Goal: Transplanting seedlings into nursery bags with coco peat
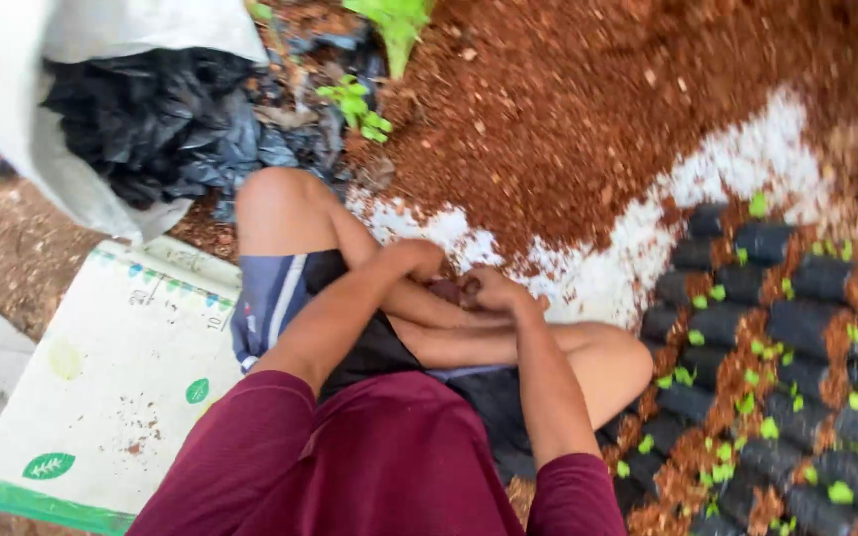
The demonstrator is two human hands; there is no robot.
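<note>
While the person is sitting cross-legged on the ground, both hands are meeting in the middle of the frame over the lap — the left hand (pixel 417 260) and the right hand (pixel 494 290) are curling their fingers together around a small dark clump (pixel 457 289) that looks like reddish-brown soil, perhaps in a little bag; blur is hiding which. The grip of each hand is looking pressed closed on that clump, the two hands touching each other. Judging from its look, the clump is light, soft and crumbly, so it is likely shedding grains if squeezed hard; cupping it from underneath with the fingertips seems the safest hold.

The ground is bare earth, and a big mound of red-brown soil (pixel 568 109) is filling the upper centre and upper right, edged by a white powdery band (pixel 737 164). At the right of the frame, rows of black nursery bags (pixel 796 377) are lying packed side by side, small green seedlings (pixel 762 402) showing among them. In the upper left, a white sack (pixel 12 109) is gaping open with crumpled black plastic bags (pixel 151 114) inside. At the lower left, a flat white printed sack (pixel 101 397) is lying spread on the ground just beside the person's knee — a few green weeds (pixel 359 104) are growing at the top centre
</note>
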